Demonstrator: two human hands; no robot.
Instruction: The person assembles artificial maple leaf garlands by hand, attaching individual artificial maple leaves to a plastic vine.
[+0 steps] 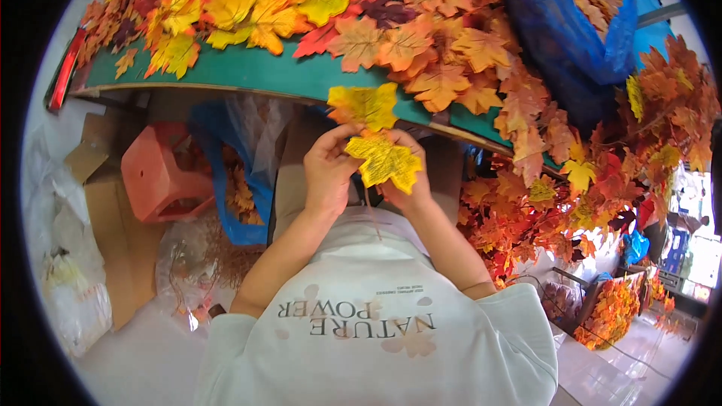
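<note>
Close to the front edge of the green table, my two hands meet around yellow artificial maple leaves. My left hand point(329, 162) pinches with thumb and fingers at the left, where an upper yellow-orange leaf point(365, 107) and a lower yellow leaf point(385, 163) come together. Curled behind the lower leaf, my right hand point(412, 152) grips from the other side; the leaf covers some of its fingers. A thin brownish stem point(372, 214) hangs below the leaves, in front of my white shirt. Where exactly the stem joins the leaves is hidden.
Loose yellow, orange and red leaves point(274, 11) are heaped on the green table point(218, 68). At the right stand a blue plastic bag point(556, 15) and leafy branches point(519, 210). A red stool point(162, 177) and another blue bag point(244, 218) are at the left.
</note>
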